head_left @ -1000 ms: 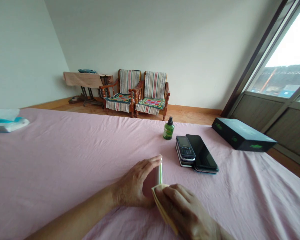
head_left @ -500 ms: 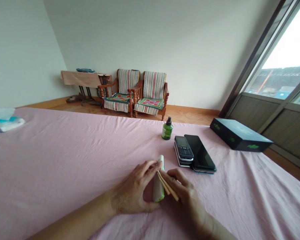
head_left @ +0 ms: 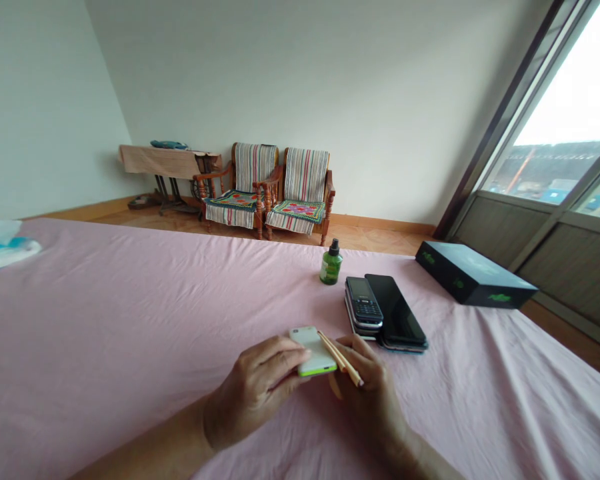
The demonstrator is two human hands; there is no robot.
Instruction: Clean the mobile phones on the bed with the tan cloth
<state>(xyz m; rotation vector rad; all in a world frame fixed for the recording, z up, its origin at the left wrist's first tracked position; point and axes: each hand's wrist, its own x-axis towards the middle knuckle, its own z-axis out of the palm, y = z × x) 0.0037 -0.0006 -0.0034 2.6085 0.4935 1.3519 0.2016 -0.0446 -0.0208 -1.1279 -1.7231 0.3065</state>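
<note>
A white mobile phone with a bright green edge (head_left: 314,352) is gripped at its left side by my left hand (head_left: 260,383), its back turned up and a small camera showing at the far corner. My right hand (head_left: 373,390) pinches a folded, pale yellow cloth-like piece (head_left: 341,359) against the phone's right edge. Some of that folded piece is hidden behind my right fingers. Beyond my right hand lies a stack of phones, a keypad phone (head_left: 364,300) on top, touching a second stack topped by a black smartphone (head_left: 396,312).
A green spray bottle (head_left: 331,264) with a black cap stands behind the phones. A black box (head_left: 475,275) sits at the far right of the pink sheet (head_left: 130,320). A tissue pack (head_left: 9,252) lies at the left. Two wooden chairs (head_left: 300,183) stand by the wall.
The phone has turned from standing on edge to lying with its back facing up. My left hand has shifted its grip to the phone's left side; the yellow piece stays in my right hand.
</note>
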